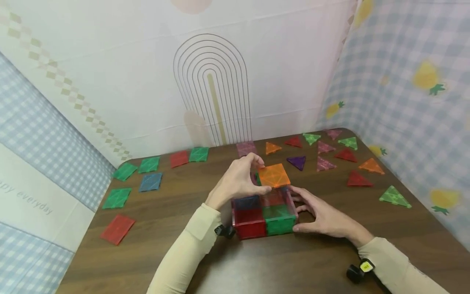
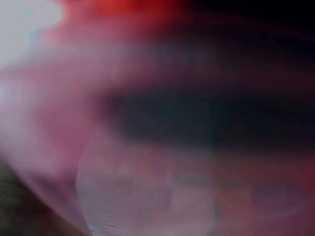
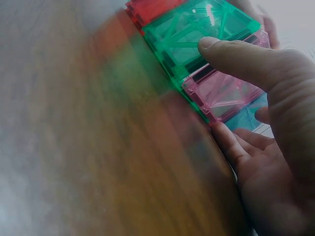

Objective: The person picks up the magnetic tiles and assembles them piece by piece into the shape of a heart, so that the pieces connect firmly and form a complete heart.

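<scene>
A low open box [image 1: 250,229] of see-through magnetic tiles stands on the table, with red and green front walls and a pink right side. Above its back part my left hand [image 1: 238,179] pinches an orange square magnetic tile [image 1: 274,176] by its left side, slightly tilted. My right hand [image 1: 323,212] holds the box at its front right corner. In the right wrist view the thumb [image 3: 236,56] lies against the green front tile [image 3: 192,34], and fingers touch the low edge by the pink tile [image 3: 224,93]. The left wrist view is too blurred to read.
Red, green and blue square tiles [image 1: 150,182] are spread over the table's left side. Several triangle tiles [image 1: 346,154] lie at the right and back right. A pink square tile [image 1: 247,148] lies behind the box, close to the hanging cloth [image 1: 286,81].
</scene>
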Demonstrator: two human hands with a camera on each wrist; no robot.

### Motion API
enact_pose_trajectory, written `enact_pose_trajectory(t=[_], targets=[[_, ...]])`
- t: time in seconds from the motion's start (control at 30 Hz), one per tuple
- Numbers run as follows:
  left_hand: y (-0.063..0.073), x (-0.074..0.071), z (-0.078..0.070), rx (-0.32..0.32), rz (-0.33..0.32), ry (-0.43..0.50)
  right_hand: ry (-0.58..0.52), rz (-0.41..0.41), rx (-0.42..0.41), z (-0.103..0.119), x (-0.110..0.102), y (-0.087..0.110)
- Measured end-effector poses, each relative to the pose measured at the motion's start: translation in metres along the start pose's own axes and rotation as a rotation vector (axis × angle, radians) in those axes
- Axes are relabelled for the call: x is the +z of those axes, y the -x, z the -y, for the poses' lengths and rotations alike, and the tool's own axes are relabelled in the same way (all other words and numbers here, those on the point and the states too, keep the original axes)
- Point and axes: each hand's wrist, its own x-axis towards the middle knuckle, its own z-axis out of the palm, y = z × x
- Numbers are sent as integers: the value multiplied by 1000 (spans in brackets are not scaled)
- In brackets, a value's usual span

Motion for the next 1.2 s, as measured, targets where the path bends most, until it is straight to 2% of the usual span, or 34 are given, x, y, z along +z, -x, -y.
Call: enact_pose_trajectory(t=[0.13,0.23,0.33,0.43,0.53,0.6,0.67,0.8,0.93,1.03,1.2], targets=[[-1,5,5,-5,21,-44,10,-3,-12,1,-1,-1],[-2,2,7,4,44,-29,13,-8,-15,2,-3,-1],[-3,-7,9,-10,38,22,14,-6,-15,2,-4,-1],[-4,-24,18,-51,-27,75,11,-3,-12,1,-4,-2],[-4,-42,37,-82,-129,128,13,-5,-8,1,-4,-1],[-5,-49,57,-96,-185,164,15,-10,-5,1,-4,-1],[-6,-52,79,-98,-209,204,16,-14,-4,1,-4,0],[-8,-44,118,-165,-172,233,12,-11,1,0,-3,0],[-12,-29,143,-225,-101,185,7,-4,5,-1,-2,0],[-17,-19,153,-219,-65,160,2,-2,-1,-1,-1,0],[-25,-9,157,-189,-9,166,-6,0,-3,1,0,0]])
